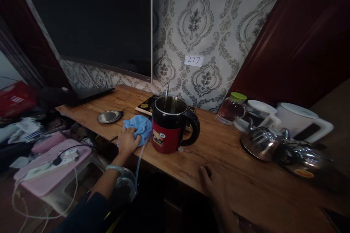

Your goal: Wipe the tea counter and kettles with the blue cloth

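My left hand (pixel 128 141) presses down on a crumpled blue cloth (pixel 140 125) at the front edge of the wooden table, fingers closed over it. Right beside the cloth stands a red and black electric kettle (pixel 167 136), lidless, with a black handle on its right. A thin metal piece (pixel 167 89) rises from its open top. A clear tube (pixel 139 164) hangs over the table edge below the cloth. To the left lies a round metal lid (pixel 109 116). My right hand (pixel 214 185) rests dimly lit at the table edge, thumb apart from the fingers, with nothing visible in it.
On the right stand a glass jug with a green lid (pixel 232 108), white-handled pitchers (pixel 298 116) and shiny metal kettles (pixel 262 142). A black patterned box (pixel 146 105) lies behind the red kettle. A power strip (pixel 51 165) sits on a pink stool (pixel 41 185) at left.
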Available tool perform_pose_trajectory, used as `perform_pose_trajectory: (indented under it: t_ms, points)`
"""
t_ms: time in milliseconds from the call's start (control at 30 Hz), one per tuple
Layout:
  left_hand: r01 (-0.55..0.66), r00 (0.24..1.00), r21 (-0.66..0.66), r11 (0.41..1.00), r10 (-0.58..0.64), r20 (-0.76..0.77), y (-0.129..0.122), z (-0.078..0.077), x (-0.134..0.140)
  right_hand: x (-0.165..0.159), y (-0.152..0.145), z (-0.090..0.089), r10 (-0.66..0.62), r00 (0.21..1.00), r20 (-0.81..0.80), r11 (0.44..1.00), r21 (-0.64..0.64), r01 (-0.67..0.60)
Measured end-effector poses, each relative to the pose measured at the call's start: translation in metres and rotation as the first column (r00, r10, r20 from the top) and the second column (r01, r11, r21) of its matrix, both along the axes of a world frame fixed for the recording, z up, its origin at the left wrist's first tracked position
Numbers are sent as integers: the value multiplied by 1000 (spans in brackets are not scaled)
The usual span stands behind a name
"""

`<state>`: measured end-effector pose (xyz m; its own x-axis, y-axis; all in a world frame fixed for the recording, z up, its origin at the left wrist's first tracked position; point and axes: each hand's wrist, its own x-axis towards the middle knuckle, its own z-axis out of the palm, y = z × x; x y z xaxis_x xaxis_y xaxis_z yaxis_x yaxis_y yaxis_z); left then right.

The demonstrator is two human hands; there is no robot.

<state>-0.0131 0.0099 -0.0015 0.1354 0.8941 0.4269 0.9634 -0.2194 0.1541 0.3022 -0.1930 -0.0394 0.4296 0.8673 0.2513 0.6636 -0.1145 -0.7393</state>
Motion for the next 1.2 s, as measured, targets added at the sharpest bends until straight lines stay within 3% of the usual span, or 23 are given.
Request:
perform_pose_trajectory:
  t_ms: [1200]
  points:
    - [-5, 1000, -9, 1000, 5, -3, -1, 2, 1, 1, 0, 0, 7, 1000, -4, 1000, 7, -7]
